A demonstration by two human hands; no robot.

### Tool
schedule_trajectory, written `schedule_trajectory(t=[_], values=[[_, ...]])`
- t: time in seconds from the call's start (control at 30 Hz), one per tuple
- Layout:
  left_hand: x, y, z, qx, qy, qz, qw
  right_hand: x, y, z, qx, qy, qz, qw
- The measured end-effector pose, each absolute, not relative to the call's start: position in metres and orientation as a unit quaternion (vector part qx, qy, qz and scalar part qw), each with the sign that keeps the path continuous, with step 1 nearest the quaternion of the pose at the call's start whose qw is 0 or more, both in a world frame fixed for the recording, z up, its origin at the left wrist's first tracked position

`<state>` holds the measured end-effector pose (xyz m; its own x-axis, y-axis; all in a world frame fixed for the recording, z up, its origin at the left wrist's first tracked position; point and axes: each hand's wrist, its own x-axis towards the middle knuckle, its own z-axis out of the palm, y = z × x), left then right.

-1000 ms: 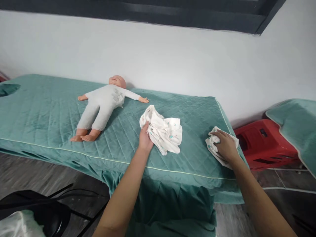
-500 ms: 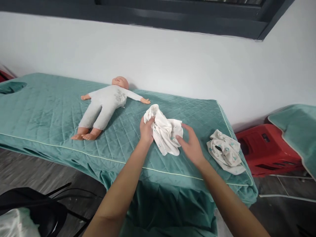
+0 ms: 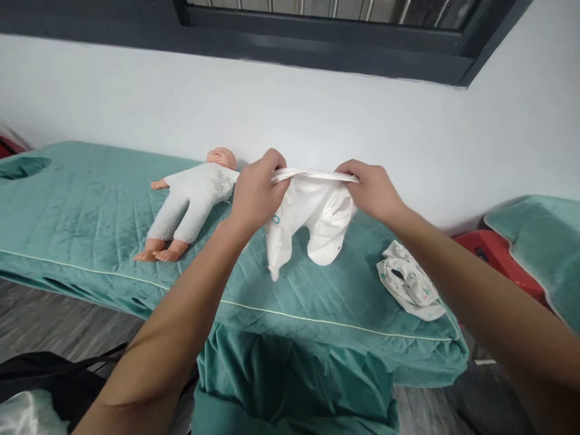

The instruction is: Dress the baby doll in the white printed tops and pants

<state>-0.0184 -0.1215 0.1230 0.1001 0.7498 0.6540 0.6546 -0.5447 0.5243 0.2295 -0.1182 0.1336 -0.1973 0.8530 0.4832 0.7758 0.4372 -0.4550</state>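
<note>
Small white baby pants (image 3: 312,208) with a teal print hang above the bed, their waistband stretched sideways between my hands. My left hand (image 3: 260,188) is closed around the left end of the waistband. At the other end, my right hand (image 3: 372,188) pinches the band between thumb and fingers. Both legs of the pants dangle downward. A baby doll (image 3: 194,190) in a white cloth body lies on its back to the left, its head toward the wall. Its arm nearest my left hand is partly hidden. To the right lies a crumpled printed baby garment (image 3: 410,283).
The bed (image 3: 99,229) has a quilted green cover and stands against a white wall (image 3: 181,103) below a dark window frame (image 3: 317,45). A red plastic stool (image 3: 502,257) is off the right end. A black chair (image 3: 40,386) with pale cloth sits at lower left.
The bunched white garment has been lifted and opened out into pants hanging by the waistband. My right hand, formerly open beside it, has closed on the band. Both hands rose.
</note>
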Motion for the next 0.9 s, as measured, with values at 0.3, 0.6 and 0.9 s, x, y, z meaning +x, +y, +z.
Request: schedule_trajectory(t=[0.3, 0.6, 0.9], values=[[-0.038, -0.132, 0.132, 0.718, 0.578, 0.378, -0.086, 0.286, -0.162, 0.156, -0.566, -0.774, -0.031, 0.282], [-0.050, -0.094, 0.116, 0.731, 0.660, 0.174, -0.001, 0.293, -0.140, 0.105, -0.640, -0.729, 0.068, 0.231], [0.032, -0.098, -0.017, 0.796, 0.585, 0.151, 0.035, 0.192, -0.102, -0.038, -0.591, -0.776, 0.019, 0.220]])
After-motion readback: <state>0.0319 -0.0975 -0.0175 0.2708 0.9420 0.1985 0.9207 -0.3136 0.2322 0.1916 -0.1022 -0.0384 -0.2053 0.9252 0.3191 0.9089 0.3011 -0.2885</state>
